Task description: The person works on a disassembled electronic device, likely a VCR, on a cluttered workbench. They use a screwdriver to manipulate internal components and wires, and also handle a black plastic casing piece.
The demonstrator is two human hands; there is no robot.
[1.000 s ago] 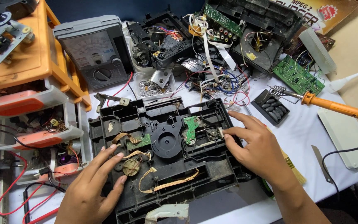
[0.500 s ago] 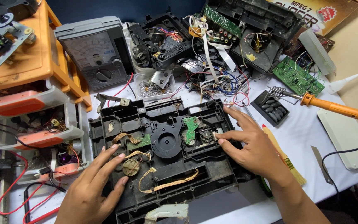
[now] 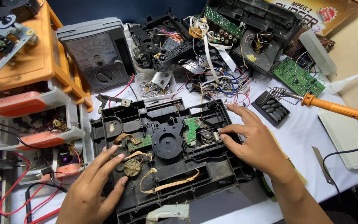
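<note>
Counts only. Two hands: left hand (image 3: 91,191), right hand (image 3: 254,141), both lying flat with fingers spread on one black plastic chassis (image 3: 212,174).

On the chassis between the hands: two small green circuit boards, one (image 3: 192,129) just left of the right fingertips, one (image 3: 141,142) just above the left fingertips; one round black hub (image 3: 167,143); one brass-coloured gear (image 3: 131,167) beside the left fingers.

Beyond the hands: one grey analog multimeter (image 3: 97,54), one orange-handled soldering iron (image 3: 336,107), one larger green circuit board (image 3: 298,76), one black button pad (image 3: 271,108), one tangle of loose wires (image 3: 220,83), uncounted. Left of the left hand: one orange organiser box (image 3: 34,66).
</note>
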